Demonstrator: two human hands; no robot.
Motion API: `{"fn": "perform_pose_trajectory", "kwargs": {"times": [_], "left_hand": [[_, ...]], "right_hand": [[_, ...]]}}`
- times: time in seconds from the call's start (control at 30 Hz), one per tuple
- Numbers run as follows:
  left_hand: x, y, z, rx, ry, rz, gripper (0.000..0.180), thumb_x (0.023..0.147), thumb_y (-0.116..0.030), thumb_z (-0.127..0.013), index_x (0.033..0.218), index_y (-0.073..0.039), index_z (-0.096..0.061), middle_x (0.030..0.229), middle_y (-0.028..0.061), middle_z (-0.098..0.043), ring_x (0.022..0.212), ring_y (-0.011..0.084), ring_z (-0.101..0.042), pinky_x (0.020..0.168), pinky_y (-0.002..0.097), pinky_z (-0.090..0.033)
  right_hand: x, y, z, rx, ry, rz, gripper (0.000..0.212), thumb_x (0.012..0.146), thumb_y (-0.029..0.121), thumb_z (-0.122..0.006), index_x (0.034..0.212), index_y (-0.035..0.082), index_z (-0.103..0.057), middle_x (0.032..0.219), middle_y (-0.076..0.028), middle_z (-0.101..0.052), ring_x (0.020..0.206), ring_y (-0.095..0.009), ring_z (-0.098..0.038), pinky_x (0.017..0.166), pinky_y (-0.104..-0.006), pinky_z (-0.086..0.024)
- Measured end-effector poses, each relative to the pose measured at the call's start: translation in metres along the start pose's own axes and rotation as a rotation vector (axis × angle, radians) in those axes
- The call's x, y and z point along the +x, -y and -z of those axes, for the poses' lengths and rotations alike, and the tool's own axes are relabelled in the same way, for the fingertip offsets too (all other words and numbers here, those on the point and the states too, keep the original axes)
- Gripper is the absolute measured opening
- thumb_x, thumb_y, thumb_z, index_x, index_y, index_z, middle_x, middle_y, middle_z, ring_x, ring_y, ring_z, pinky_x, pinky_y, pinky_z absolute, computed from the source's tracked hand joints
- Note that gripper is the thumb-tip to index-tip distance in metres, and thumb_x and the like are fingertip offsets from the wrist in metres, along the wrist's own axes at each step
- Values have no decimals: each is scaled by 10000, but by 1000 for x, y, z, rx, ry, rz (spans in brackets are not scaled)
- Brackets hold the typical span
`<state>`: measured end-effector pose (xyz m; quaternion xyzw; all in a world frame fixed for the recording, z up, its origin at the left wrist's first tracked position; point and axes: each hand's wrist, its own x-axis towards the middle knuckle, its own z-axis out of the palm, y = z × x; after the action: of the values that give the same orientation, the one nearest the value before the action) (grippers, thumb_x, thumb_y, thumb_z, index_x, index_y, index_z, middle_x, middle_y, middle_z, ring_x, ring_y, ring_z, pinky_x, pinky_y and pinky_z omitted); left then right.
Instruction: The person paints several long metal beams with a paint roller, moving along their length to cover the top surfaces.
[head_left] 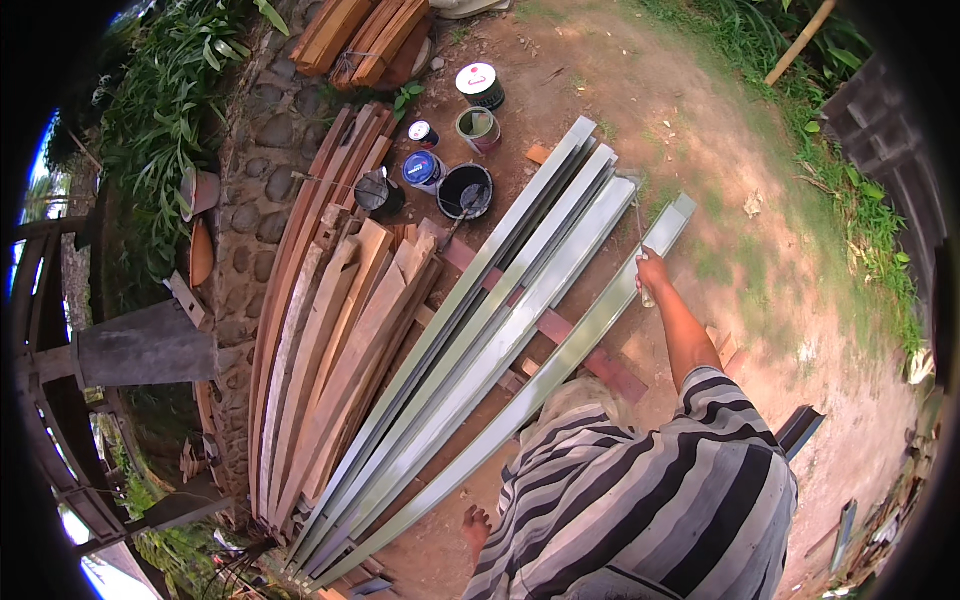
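My right hand (652, 270) is closed around the pale handle of a paint roller (641, 222). The roller's thin metal rod points away from me, toward the far end of a grey-painted metal channel (600, 212); its head is hard to make out. Just left of that hand runs a separate long metal channel (570, 352), pale green-grey and shiny. My left hand (477, 527) hangs low beside my striped shirt, fingers loosely bent and apart, with nothing seen in it. More long metal channels (480, 310) lie side by side across reddish wooden supports (610, 372).
Stacked timber (335, 370) lies left of the channels, beside a stone wall (258, 190). Beyond stand a black bucket (487, 205), a blue-lidded paint can (423, 168), an open can (480, 128) and a white-lidded can (480, 85). Bare dirt (790, 290) spreads to the right.
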<state>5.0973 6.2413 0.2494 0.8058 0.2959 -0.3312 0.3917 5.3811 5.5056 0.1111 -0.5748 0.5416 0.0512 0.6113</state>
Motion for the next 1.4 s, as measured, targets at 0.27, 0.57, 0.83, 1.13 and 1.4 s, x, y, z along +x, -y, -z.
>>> {"fn": "perform_pose_trajectory", "kwargs": {"times": [0.27, 0.57, 0.83, 1.13, 1.4], "left_hand": [[-15, -24, -25, -44, -92, 50, 459, 1014, -202, -556, 1454, -82, -504, 1314, 198, -646, 1174, 318, -652, 824, 430, -543], [-16, -54, -38, -241, -203, 175, 509, 973, -239, -550, 1453, -73, -532, 1311, 203, -660, 1200, 347, -636, 935, 491, -507], [-37, -24, -50, -329, -285, 229, 417, 981, -185, -599, 1377, -56, -594, 1051, 90, -667, 945, 198, -659, 715, 330, -517], [-61, -2, -48, -326, -356, 250, 403, 980, -185, -607, 1359, -51, -612, 986, 74, -663, 879, 160, -629, 662, 308, -484], [-66, -12, -58, -170, -326, 170, 392, 985, -184, -576, 1346, -42, -632, 999, 103, -683, 863, 163, -625, 687, 304, -488]], "right_hand": [[-5, 5, 6, 266, 78, -133, 493, 1088, 255, -524, 1570, 262, -422, 699, -64, -535, 474, -149, -467, 416, -343, -440], [-35, -15, 4, 149, 136, -160, 492, 1098, 286, -523, 1575, 265, -402, 694, -51, -534, 474, -148, -462, 416, -343, -432], [-14, 9, 124, -664, 165, 149, 477, 1048, 210, -533, 1524, 183, -523, 572, -56, -509, 408, -172, -472, 383, -378, -403], [19, 155, 177, -864, 372, -163, 540, 1007, 157, -504, 1532, 281, -509, 623, -16, -489, 446, -123, -428, 414, -311, -361], [45, 179, 163, -844, 408, -232, 464, 1065, 229, -472, 1525, 276, -503, 677, 2, -483, 493, -102, -407, 459, -298, -370]]}}
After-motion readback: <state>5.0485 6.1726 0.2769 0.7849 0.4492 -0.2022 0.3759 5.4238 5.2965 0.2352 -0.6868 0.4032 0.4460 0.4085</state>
